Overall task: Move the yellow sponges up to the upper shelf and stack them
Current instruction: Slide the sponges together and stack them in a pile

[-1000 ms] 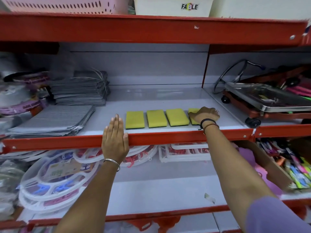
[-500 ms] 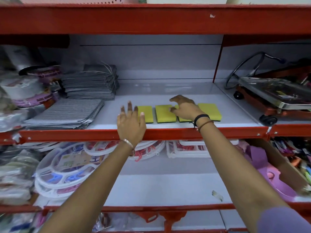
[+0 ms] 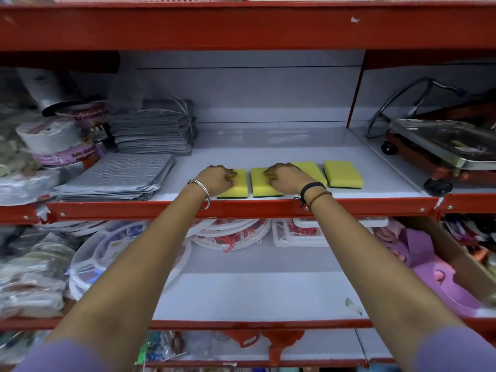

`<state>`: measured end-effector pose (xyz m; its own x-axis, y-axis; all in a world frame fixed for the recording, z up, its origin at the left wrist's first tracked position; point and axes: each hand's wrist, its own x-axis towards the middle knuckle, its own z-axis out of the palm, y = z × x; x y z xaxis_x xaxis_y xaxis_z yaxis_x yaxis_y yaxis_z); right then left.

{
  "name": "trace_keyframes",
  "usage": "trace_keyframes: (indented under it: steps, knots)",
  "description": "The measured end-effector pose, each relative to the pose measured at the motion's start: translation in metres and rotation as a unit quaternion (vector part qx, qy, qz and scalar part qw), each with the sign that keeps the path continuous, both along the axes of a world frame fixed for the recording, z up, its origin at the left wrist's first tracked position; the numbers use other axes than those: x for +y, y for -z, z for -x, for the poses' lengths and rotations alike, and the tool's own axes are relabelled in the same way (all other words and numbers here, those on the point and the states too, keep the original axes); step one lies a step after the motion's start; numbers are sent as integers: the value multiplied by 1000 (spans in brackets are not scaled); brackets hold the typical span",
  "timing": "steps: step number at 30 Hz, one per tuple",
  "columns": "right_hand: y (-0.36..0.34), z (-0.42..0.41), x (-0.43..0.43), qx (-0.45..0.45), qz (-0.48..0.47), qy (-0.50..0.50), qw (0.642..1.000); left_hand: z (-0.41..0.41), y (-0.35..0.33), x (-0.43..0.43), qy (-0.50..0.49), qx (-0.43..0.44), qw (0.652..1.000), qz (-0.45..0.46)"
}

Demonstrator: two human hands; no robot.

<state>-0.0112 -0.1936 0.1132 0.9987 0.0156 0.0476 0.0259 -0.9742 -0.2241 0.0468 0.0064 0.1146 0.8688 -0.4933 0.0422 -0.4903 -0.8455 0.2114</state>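
Four yellow sponges with dark green undersides lie in a row near the front of the white middle shelf [image 3: 268,146]. My left hand [image 3: 217,178] is curled over the left side of the leftmost sponge [image 3: 237,187]. My right hand [image 3: 287,175] is curled on the second sponge [image 3: 264,187] and hides part of the third sponge [image 3: 311,170]. The fourth sponge [image 3: 343,174] lies untouched at the right. All of them rest flat on the shelf. The red beam of the upper shelf [image 3: 241,25] runs across the top of the view.
Stacks of grey cloths [image 3: 150,130] fill the shelf's left side. A red trolley with a metal plate [image 3: 442,146] stands at the right behind a red divider. White round plastic racks [image 3: 128,253] and purple items [image 3: 429,264] sit on the lower shelf.
My left hand left the red front edge and came down on the leftmost sponge. My right hand moved left from the rightmost sponge to the second one.
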Motion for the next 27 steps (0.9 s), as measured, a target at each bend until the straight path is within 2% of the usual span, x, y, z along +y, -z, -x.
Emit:
trace_keyframes:
  steps: [10, 19, 27]
  knots:
    - [4, 21, 21, -12, -77, 4, 997, 29, 0, 22, 7, -3, 1000, 17]
    - [9, 27, 30, -31, -91, 35, 995, 33, 3, 16, 26, -7, 999, 17]
    - [14, 29, 31, -38, -100, 34, 994, 31, 1, 22, 47, 25, 998, 45]
